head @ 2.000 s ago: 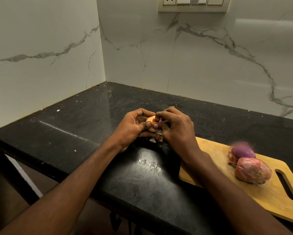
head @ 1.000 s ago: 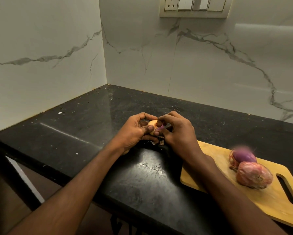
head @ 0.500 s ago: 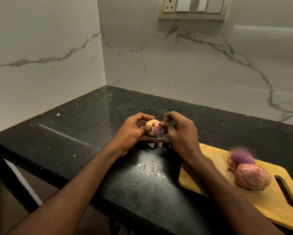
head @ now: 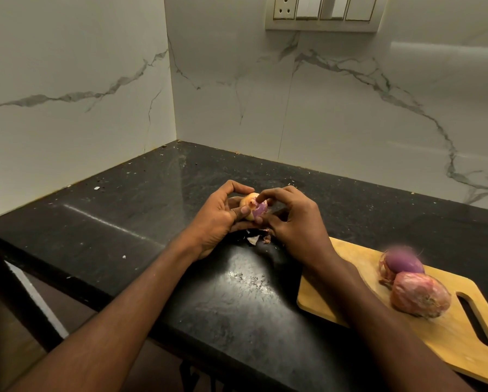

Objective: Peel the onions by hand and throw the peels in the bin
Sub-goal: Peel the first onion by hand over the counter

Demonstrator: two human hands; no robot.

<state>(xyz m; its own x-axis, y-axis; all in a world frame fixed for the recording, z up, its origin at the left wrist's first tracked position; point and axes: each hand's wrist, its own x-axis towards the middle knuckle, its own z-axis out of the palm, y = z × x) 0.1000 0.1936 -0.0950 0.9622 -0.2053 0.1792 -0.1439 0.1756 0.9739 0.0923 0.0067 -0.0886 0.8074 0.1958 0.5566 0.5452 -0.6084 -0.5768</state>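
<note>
My left hand (head: 218, 219) grips a small onion (head: 254, 208) above the black counter; part of its skin is off and purple flesh shows. My right hand (head: 295, 222) is at the onion's right side, its fingers curled, with the index fingertip and thumb picking at the skin on top. Small peel scraps (head: 258, 239) lie on the counter just under the hands. On the wooden cutting board (head: 449, 335) at the right lie a peeled purple onion (head: 402, 263) and an unpeeled onion (head: 419, 298). No bin is in view.
The black stone counter (head: 152, 222) runs into a corner of white marble walls. A switch panel (head: 322, 12) sits high on the back wall. The counter's front edge runs diagonally at lower left, with the floor below.
My right hand opened away from the onion for a moment, then its fingers came back onto the top. More purple flesh shows, and peel scraps now lie on the counter below.
</note>
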